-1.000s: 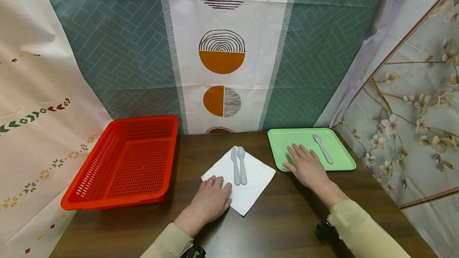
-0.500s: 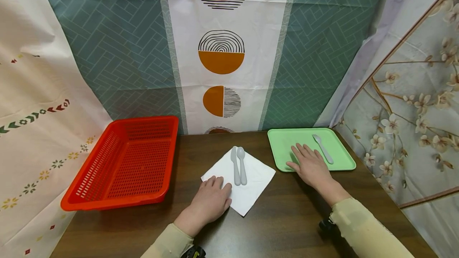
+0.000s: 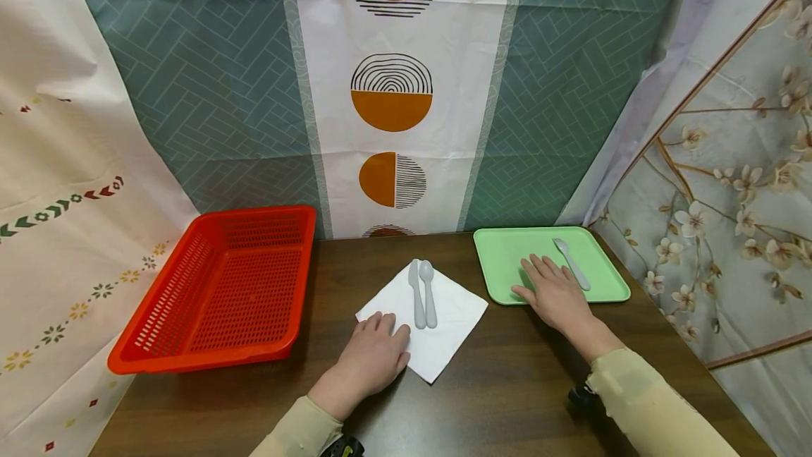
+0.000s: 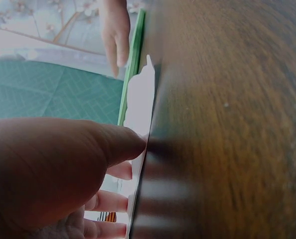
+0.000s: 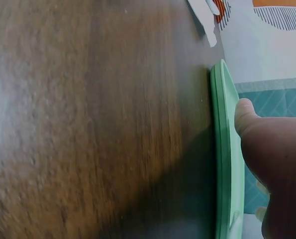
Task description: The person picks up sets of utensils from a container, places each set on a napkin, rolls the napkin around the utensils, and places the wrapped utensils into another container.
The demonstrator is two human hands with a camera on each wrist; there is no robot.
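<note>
Your tabletop carries a red basket, green tray and, between, a white napkin. Your left hand, fingers relaxed, touches the napkin; your right hand extends over the tray. Knife and spoon lie napkin-side, fork on the tray.

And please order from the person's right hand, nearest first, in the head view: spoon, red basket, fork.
1. Fork, on the green tray, beside the right hand.
2. Spoon, on the white napkin, to the left.
3. Red basket, at far left.
</note>
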